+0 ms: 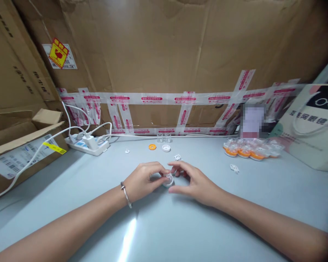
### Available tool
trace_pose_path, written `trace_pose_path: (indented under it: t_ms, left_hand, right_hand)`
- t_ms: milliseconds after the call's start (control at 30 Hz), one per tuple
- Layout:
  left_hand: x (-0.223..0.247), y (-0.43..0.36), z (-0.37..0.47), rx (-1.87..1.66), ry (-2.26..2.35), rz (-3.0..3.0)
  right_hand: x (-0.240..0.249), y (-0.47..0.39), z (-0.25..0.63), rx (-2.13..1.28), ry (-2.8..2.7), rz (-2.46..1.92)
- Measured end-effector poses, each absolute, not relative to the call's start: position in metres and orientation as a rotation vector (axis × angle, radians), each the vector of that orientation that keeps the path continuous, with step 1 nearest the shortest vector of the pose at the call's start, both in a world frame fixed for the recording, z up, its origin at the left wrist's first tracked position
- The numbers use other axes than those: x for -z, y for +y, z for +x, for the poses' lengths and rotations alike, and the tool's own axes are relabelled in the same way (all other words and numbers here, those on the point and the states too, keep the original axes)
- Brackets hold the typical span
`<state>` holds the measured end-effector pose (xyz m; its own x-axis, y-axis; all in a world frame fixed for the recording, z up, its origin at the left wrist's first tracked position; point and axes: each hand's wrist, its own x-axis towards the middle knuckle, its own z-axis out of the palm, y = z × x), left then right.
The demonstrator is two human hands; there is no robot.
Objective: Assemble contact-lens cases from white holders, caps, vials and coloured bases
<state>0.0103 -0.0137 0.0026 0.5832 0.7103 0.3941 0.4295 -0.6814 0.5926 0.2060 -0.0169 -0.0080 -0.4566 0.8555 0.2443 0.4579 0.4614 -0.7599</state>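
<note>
My left hand (149, 181), with a bracelet at the wrist, pinches a small white part at a round white piece (168, 181) on the grey table. My right hand (194, 182) curves around the right side of that piece, thumb and fingers apart, with nothing visible between them. Just beyond my hands lies a small white cut-out part (177, 157). Farther back are an orange ring (152, 147), a white ring (166, 148) and two clear cylinders (164, 137). A tiny white piece (127, 151) lies to their left.
Several clear and orange round items (251, 150) are grouped at the back right, near a white part (234, 168) and a paper bag (311, 127). A power strip (90, 145) with white cables and an open carton (24, 156) stand left. Taped cardboard (153, 54) rises behind.
</note>
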Motion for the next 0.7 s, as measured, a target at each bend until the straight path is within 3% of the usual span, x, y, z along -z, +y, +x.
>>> trace_pose_path:
  t_ms: [200, 433, 700]
  left_hand:
    - [-0.003, -0.016, 0.009, -0.873, 0.928, 2.431]
    - [-0.003, -0.017, 0.004, -0.902, 0.946, 2.366]
    - [0.006, -0.011, 0.003, -0.668, 1.12, 2.292]
  right_hand:
    - [-0.004, 0.033, 0.223, -0.69, -1.747, -1.205]
    - [0.02, 0.129, 0.208, -0.648, -1.695, -1.289]
    - [0.035, 0.149, 0.193, -0.704, -1.717, -1.28]
